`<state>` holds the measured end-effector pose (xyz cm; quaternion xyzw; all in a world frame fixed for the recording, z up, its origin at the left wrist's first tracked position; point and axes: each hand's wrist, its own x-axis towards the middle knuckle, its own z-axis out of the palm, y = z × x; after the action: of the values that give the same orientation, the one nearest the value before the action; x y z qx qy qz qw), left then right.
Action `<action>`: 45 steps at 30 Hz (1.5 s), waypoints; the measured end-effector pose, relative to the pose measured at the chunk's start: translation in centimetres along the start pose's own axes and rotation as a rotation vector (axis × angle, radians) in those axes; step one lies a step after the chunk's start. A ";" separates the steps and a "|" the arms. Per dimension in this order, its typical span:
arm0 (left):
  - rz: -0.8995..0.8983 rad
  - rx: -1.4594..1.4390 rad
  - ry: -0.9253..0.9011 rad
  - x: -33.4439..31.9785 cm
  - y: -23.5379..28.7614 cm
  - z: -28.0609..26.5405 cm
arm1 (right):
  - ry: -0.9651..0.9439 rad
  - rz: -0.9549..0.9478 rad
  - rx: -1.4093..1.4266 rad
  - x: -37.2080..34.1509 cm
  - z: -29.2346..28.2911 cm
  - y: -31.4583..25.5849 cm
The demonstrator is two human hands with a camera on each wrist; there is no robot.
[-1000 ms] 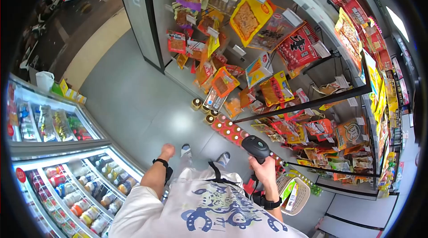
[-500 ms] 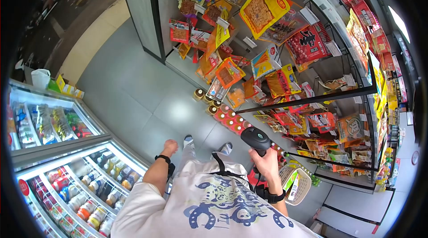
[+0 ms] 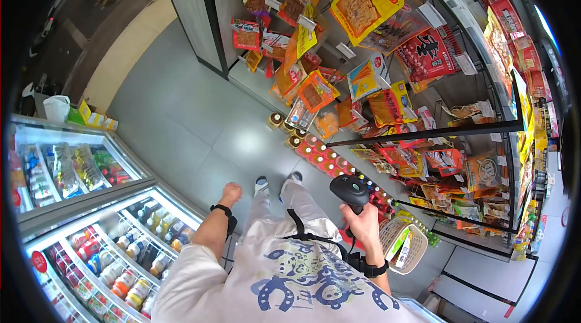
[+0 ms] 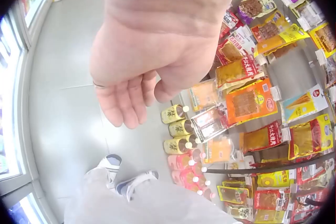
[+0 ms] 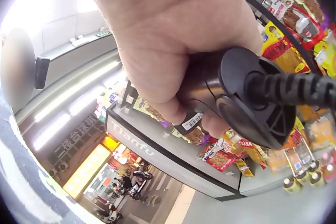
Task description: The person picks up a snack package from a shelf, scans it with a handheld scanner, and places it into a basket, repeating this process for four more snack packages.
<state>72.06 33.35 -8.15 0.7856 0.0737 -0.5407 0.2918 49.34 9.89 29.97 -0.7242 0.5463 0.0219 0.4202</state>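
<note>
Black scanner (image 3: 348, 189) upright in the right hand (image 3: 362, 224), near the snack rack (image 3: 423, 135)
Fingers wrap its handle (image 5: 202, 82), probably the best hold: it looks light, stiff, smooth enough to slip, with electronics a drop might hurt; the left hand (image 3: 230, 193) hangs apart, loosely curled and holding nothing

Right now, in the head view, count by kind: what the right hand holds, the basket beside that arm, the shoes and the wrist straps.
Scanner, in the right hand: 1
Basket: 1
Shoes: 2
Wrist straps: 2
Total: 6
</note>
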 end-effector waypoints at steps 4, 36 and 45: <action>-0.005 -0.062 0.056 0.1 -1.5 0.1 | -0.024 -0.046 0.015 2.7 0.4 0.6; 0.107 0.097 0.038 5.9 22.4 -4.2 | 0.075 -0.149 0.124 19.0 -3.2 -6.6; 0.191 0.124 0.013 12.0 28.5 -12.7 | 0.193 0.001 0.182 20.0 3.5 -14.9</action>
<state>99.44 14.47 -4.99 0.8090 -0.0333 -0.5088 0.2924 70.91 -2.59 26.58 -0.6816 0.5842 -0.0974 0.4298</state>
